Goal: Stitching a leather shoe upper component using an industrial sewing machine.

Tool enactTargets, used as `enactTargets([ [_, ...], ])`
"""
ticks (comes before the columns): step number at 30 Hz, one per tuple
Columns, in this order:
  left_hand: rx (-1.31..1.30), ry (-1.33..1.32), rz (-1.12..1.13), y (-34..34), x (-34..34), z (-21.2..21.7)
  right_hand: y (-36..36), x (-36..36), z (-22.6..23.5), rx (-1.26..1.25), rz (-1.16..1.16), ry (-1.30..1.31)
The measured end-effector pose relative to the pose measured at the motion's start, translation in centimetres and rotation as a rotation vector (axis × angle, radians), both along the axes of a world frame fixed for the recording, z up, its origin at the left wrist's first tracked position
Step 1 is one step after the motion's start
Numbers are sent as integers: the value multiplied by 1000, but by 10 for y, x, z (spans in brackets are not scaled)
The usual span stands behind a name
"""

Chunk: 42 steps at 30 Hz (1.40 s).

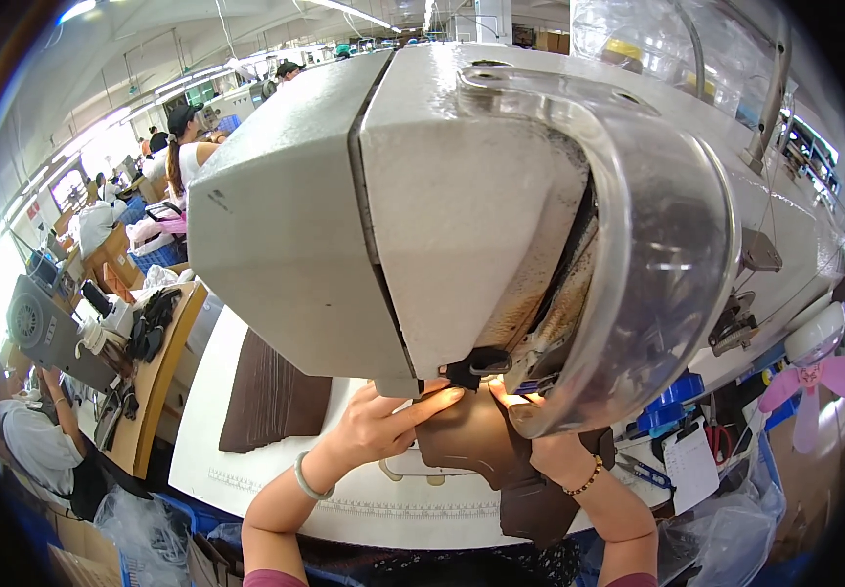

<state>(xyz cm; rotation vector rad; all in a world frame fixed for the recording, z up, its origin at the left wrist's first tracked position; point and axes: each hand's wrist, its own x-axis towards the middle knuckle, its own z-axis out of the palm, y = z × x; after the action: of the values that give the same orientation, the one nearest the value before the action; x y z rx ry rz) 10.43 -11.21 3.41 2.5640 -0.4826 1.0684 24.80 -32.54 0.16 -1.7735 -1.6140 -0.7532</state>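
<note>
A brown, leather-like piece (476,440) lies under the head of a large grey-white sewing machine (471,215), with light falling on it by the needle area. My left hand (374,426), wearing a pale bangle, grips the piece's left edge; its thumb and forefinger reach close to the presser foot (476,372). My right hand (552,452), with a beaded bracelet, holds the right side, its fingers partly hidden by the clear curved guard (652,264). More brown material hangs below that hand toward the bed's front edge. The needle itself is hidden.
A stack of brown pieces (276,396) lies on the white machine table (202,445) at left. A ruler strip (393,510) runs along its front. At right are red-handled scissors (719,440), a blue container (672,403) and a pink fan (809,382). Other people work at left.
</note>
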Motion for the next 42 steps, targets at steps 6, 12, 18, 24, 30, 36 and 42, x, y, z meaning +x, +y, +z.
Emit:
enactTargets([
  [6,114,-95,19,1,0,15,-3,-10,10,-98,-32,163],
  [12,55,-77,3,-5,1,26,0,-7,4,-68,-55,133],
  [18,-34,-85,-14,-4,-1,22,4,-11,19,-18,32,218],
  [24,-137,-88,-59,3,1,24,2,-9,18,-16,43,253],
  [30,-171,45,-104,14,-2,24,2,1,5,-52,18,214],
  [36,-519,312,-255,31,8,8,-1,11,-12,-54,10,158],
  [42,-730,375,-371,32,12,17,0,10,-9,-24,11,144],
])
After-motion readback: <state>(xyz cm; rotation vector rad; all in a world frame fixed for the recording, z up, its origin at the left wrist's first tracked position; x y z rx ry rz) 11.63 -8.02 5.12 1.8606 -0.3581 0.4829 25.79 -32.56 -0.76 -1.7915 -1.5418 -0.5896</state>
